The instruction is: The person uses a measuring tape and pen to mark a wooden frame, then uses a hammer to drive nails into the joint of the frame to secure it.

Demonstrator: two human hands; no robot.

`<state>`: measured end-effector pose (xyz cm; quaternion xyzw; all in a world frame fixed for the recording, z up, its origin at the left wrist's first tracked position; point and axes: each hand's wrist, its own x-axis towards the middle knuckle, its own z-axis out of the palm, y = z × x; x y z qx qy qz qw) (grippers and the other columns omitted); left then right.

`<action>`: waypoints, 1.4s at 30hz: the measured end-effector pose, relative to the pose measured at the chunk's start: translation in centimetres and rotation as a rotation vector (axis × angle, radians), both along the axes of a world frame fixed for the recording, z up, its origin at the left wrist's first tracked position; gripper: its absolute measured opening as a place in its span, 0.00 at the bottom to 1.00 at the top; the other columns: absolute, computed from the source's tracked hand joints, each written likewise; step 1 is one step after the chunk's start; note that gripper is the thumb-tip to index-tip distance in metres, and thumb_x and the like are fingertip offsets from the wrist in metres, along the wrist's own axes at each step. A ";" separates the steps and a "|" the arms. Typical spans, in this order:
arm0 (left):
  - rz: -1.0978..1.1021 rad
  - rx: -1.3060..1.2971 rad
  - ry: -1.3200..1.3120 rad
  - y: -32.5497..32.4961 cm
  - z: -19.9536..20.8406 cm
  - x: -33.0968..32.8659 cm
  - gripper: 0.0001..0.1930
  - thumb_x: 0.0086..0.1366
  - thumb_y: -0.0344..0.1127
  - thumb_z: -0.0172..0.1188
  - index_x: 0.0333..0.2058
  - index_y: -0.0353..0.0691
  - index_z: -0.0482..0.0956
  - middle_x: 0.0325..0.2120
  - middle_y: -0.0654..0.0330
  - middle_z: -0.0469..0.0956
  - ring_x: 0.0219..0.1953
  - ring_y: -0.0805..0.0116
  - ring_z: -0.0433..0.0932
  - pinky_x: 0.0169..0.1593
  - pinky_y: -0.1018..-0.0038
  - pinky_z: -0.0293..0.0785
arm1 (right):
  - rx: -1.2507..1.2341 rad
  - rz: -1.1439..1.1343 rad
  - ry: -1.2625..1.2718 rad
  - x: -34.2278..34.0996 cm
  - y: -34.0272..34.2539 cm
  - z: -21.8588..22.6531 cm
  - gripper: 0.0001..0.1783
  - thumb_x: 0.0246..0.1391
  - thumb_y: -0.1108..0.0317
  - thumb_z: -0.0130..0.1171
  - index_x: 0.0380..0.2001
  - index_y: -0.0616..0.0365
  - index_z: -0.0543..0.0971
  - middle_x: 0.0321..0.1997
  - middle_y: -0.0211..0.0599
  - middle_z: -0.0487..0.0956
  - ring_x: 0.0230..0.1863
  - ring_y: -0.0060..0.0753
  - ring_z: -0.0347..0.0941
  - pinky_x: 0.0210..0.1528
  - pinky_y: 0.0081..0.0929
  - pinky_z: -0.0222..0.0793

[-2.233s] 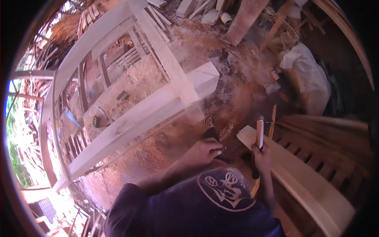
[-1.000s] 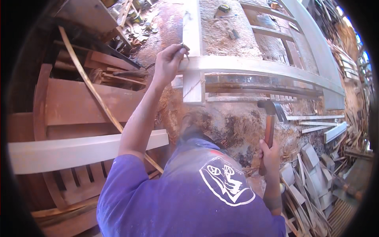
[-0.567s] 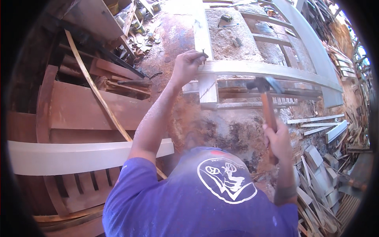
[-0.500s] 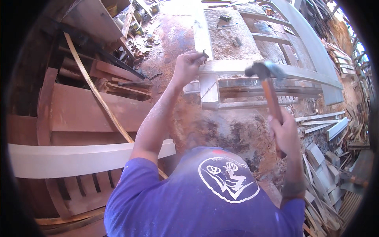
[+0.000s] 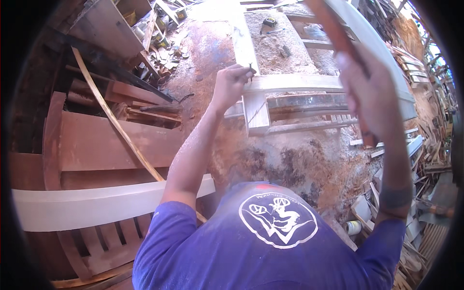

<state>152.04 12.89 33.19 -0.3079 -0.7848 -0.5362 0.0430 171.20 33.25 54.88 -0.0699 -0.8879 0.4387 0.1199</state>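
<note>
My left hand (image 5: pixel 228 86) is closed in a pinch around a thin dark nail (image 5: pixel 251 67), which stands upright at the end of a pale wooden rail (image 5: pixel 299 83). That rail lies across a second pale board (image 5: pixel 256 113), where the two pieces meet. My right hand (image 5: pixel 371 89) is wrapped around the wooden handle of a hammer (image 5: pixel 333 26), raised high at the right and slightly blurred. The hammer's head lies beyond the upper edge of the view.
A tape measure (image 5: pixel 269 22) lies on the dusty ground inside the wooden frame. Reddish-brown furniture parts (image 5: pixel 116 140) and a long white board (image 5: pixel 106 208) stand at the left. Wood offcuts (image 5: pixel 164 60) lie at the far left; more lie at right, near a tin can (image 5: pixel 353 227).
My right hand has swung the hammer up and to the right, carrying its head out of view. My left hand still pinches the nail in the same spot.
</note>
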 end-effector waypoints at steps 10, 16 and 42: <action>-0.007 0.020 0.010 0.7 -0.7 -0.4 0.07 0.67 0.27 0.63 0.40 0.36 0.88 0.24 0.64 0.79 0.26 0.80 0.73 0.31 0.79 0.69 | 0.498 0.097 -0.219 -4.0 -0.1 -4.5 0.24 0.70 0.53 0.51 0.51 0.66 0.75 0.35 0.51 0.83 0.35 0.44 0.82 0.40 0.45 0.74; 0.009 -0.014 0.003 -0.1 -0.4 -0.4 0.07 0.62 0.27 0.66 0.39 0.38 0.88 0.27 0.55 0.82 0.29 0.63 0.80 0.36 0.69 0.74 | 0.098 -0.001 0.103 -3.3 -0.4 2.5 0.25 0.70 0.50 0.52 0.55 0.61 0.75 0.21 0.22 0.69 0.16 0.11 0.63 0.17 0.13 0.59; 0.003 -0.104 0.048 -0.6 -0.5 -0.2 0.07 0.64 0.24 0.63 0.38 0.34 0.88 0.29 0.60 0.82 0.28 0.76 0.78 0.34 0.77 0.74 | 0.244 0.067 -0.290 1.2 1.4 -7.6 0.17 0.69 0.59 0.52 0.46 0.65 0.75 0.27 0.41 0.80 0.23 0.40 0.78 0.25 0.32 0.72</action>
